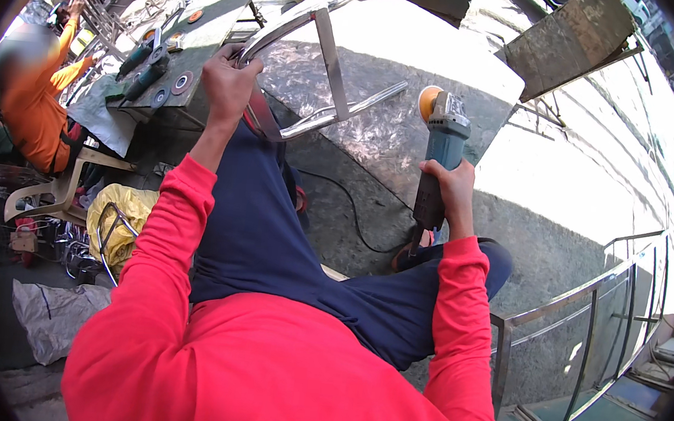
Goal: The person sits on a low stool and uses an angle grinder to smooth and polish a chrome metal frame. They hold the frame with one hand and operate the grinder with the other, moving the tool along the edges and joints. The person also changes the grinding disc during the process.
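**Both hands full: steel frame and grinder**

Red sleeves and dark blue trousers fill the foreground. Left hand [228, 78] is closed around the curved tube of a polished steel frame [331, 64], which tilts over the concrete floor [377, 133] just past the knee. Right hand [451, 191] grips the body of a blue angle grinder [438, 151], its orange pad up, beside the frame without touching it. A person in orange [34, 112] sits at the left by a worktop [209, 24].

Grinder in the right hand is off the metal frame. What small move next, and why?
Probably swing the grinder left until its yellow pad meets the nearest bar of the frame. The right hand holds it upright, with the pad apart from the bars, while the left hand already grips the frame's curved tube, steadying it.
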